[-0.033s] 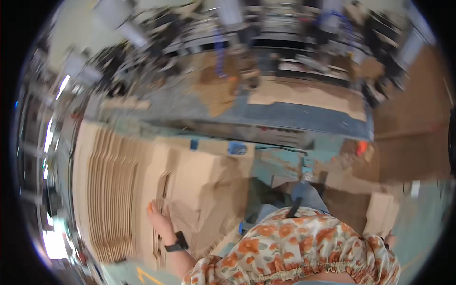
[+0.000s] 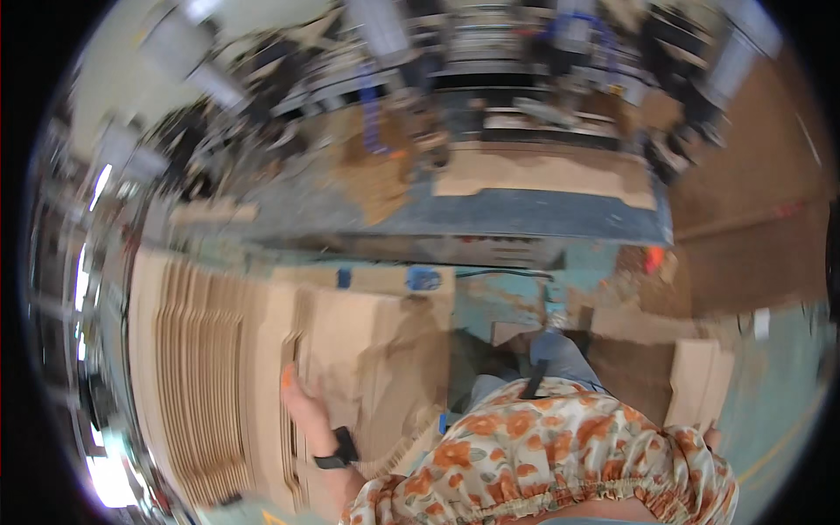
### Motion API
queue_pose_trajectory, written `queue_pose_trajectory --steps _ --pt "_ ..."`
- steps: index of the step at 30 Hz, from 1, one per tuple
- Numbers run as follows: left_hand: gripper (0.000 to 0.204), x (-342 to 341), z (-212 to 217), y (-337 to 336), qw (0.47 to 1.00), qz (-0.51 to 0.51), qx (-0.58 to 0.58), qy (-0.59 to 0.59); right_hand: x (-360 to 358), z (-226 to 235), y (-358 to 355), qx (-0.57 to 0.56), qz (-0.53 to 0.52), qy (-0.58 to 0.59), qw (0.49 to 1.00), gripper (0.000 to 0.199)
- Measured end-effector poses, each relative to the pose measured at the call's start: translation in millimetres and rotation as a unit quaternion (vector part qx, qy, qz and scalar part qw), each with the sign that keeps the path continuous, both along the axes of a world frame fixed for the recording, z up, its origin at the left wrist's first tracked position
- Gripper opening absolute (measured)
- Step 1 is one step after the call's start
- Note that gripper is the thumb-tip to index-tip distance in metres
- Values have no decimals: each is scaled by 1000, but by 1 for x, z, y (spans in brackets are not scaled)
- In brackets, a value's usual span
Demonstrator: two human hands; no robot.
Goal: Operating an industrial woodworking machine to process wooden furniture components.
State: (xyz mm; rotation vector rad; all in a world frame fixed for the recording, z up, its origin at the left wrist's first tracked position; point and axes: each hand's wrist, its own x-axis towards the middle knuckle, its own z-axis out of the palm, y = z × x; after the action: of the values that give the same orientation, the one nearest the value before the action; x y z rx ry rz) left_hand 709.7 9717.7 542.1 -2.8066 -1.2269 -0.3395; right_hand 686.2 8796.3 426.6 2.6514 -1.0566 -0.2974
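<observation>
My left hand, with orange nails and a dark watch at the wrist, lies over a stack of tan shaped boards on my left. Its fingers look stretched out beside a dark gap between boards, though blur hides the fingertips' contact. Right of it are more flat tan boards, partly in shadow. Only a sliver of my right hand shows past my flowered sleeve. It is close to a pale tan board at the right; whether it grips that board is hidden.
Ahead stands a machine with a grey-blue table; a tan board lies on it. Grey cylinders rise behind. Brown sheeting fills the far right. Scraps and an orange thing lie on the green floor.
My left hand has shifted a little right across the boards. The whole view has turned slightly, so the machine now sits further left in it.
</observation>
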Motion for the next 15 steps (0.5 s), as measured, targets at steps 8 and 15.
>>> queue_pose_trajectory --steps 8,15 --pt "51 382 -142 -229 774 -541 -329 7 -61 -69 137 102 -193 -119 969 64" --pt "86 560 -263 -283 838 -497 -204 99 -73 -44 265 110 -87 -57 988 88"
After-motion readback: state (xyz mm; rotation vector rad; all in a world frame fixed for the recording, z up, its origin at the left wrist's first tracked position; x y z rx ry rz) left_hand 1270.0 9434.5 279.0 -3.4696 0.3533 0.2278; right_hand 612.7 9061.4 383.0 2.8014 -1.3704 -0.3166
